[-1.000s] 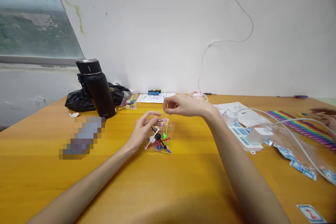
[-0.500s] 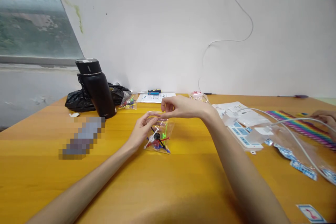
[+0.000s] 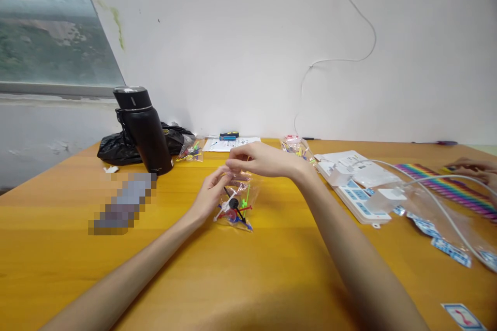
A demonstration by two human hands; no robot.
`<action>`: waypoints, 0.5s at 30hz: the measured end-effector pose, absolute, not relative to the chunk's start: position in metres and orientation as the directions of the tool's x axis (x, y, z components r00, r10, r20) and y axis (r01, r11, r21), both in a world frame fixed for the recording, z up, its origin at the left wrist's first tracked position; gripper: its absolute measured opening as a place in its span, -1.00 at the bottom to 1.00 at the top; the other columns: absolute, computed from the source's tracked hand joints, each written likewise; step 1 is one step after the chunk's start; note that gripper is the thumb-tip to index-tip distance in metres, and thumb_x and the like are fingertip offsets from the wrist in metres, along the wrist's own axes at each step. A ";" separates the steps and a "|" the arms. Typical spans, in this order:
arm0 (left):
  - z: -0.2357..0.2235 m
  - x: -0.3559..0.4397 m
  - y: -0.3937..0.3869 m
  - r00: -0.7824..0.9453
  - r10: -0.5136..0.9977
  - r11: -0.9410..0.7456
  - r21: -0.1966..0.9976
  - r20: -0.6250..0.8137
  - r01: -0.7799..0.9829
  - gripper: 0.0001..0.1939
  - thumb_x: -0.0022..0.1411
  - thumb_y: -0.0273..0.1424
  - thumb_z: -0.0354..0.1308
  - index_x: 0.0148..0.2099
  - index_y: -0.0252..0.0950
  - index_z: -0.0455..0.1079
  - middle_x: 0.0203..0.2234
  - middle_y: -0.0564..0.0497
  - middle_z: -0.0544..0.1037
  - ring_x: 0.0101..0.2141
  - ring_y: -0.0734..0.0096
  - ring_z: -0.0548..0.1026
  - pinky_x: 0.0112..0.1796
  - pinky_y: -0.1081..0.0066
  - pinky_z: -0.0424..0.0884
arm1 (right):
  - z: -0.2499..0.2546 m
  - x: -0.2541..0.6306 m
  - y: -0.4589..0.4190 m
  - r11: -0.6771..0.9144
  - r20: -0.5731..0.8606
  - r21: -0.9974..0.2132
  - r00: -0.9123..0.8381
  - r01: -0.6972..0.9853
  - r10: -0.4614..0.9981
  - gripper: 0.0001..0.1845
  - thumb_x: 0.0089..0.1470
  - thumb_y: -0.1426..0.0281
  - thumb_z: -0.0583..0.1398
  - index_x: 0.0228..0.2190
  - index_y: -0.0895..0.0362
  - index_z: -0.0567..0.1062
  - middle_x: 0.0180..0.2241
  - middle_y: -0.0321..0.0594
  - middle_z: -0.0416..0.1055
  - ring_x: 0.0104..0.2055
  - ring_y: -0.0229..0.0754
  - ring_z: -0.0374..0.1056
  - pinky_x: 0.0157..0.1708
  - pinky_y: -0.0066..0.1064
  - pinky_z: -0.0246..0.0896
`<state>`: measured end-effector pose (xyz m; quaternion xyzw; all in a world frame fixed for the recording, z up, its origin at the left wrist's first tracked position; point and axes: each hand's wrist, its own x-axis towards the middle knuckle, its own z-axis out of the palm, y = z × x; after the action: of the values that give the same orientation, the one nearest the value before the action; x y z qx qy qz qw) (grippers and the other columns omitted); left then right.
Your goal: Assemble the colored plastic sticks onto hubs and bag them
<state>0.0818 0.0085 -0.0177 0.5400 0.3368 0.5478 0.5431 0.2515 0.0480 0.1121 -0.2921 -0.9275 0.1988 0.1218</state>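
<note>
A clear plastic bag (image 3: 235,208) hangs or rests upright over the middle of the table, with small plastic pieces in white, black, red, blue and green inside. My left hand (image 3: 212,194) pinches the bag's top left part between thumb and fingers. At the bag's upper edge, my right hand (image 3: 260,159) is closed, thumb against fingertips, close to the left fingertips. Its fingers partly hide the top of the bag, so how much of the edge it grips is hard to see.
Left stand a black bottle (image 3: 143,132) and a blurred flat object (image 3: 124,204). Behind are more bags of pieces (image 3: 191,150) and a screwdriver (image 3: 229,136). On the right lie a power strip (image 3: 361,201), cables and a rainbow-coloured row (image 3: 438,183) near another person's hand (image 3: 476,168).
My right hand has shifted left along the bag's top, closer to my left hand. The left hand and the bag stay almost in place.
</note>
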 end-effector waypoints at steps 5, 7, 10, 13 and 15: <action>-0.015 0.080 0.007 0.189 0.956 -0.182 0.958 0.225 -0.220 -0.66 0.35 -0.14 0.15 -0.02 -0.29 0.46 -0.08 -0.20 0.64 -0.02 0.04 0.58 -0.06 0.19 0.47 | 0.113 0.263 0.056 0.679 -0.013 -0.414 -0.750 0.606 0.661 -0.76 0.20 0.21 0.22 -0.29 0.14 0.52 -0.34 -0.21 0.51 -0.38 -0.23 0.33 -0.42 -0.42 0.11; -0.015 0.080 0.006 0.175 0.956 -0.196 0.959 0.233 -0.207 -0.68 0.33 -0.15 0.17 -0.03 -0.28 0.47 -0.07 -0.19 0.64 0.01 0.04 0.56 -0.05 0.20 0.47 | 0.109 0.265 0.061 0.667 -0.040 -0.372 -0.729 0.646 0.683 -0.82 0.17 0.27 0.24 -0.31 0.14 0.53 -0.33 -0.20 0.52 -0.37 -0.23 0.35 -0.42 -0.41 0.12; -0.015 0.081 0.006 0.149 0.954 -0.235 0.958 0.260 -0.166 -0.68 0.29 -0.17 0.23 -0.04 -0.27 0.49 -0.08 -0.15 0.63 0.01 0.08 0.55 -0.02 0.23 0.45 | 0.105 0.264 0.064 0.684 -0.046 -0.347 -0.740 0.642 0.671 -0.90 0.15 0.37 0.25 -0.36 0.14 0.53 -0.35 -0.21 0.54 -0.37 -0.24 0.36 -0.41 -0.42 0.13; -0.016 0.081 0.008 0.120 0.959 -0.241 0.960 0.258 -0.143 -0.67 0.32 -0.12 0.18 -0.11 -0.29 0.52 -0.14 -0.13 0.64 -0.08 0.13 0.58 -0.07 0.26 0.46 | 0.103 0.261 0.062 0.684 -0.049 -0.349 -0.741 0.641 0.670 -0.85 0.14 0.31 0.27 -0.35 0.15 0.54 -0.36 -0.20 0.55 -0.38 -0.24 0.36 -0.43 -0.43 0.13; -0.017 0.080 0.011 0.086 0.964 -0.237 0.961 0.251 -0.142 -0.65 0.33 -0.10 0.16 -0.16 -0.30 0.53 -0.17 -0.12 0.64 -0.14 0.16 0.59 -0.11 0.28 0.48 | 0.104 0.262 0.062 0.665 -0.082 -0.346 -0.727 0.662 0.682 -0.83 0.13 0.29 0.27 -0.36 0.15 0.55 -0.37 -0.19 0.55 -0.39 -0.24 0.37 -0.44 -0.43 0.13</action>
<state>0.0801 0.0105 -0.0170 0.5491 0.3743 0.5631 0.4913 0.2621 0.0620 0.1038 -0.3683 -0.9120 0.1785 0.0273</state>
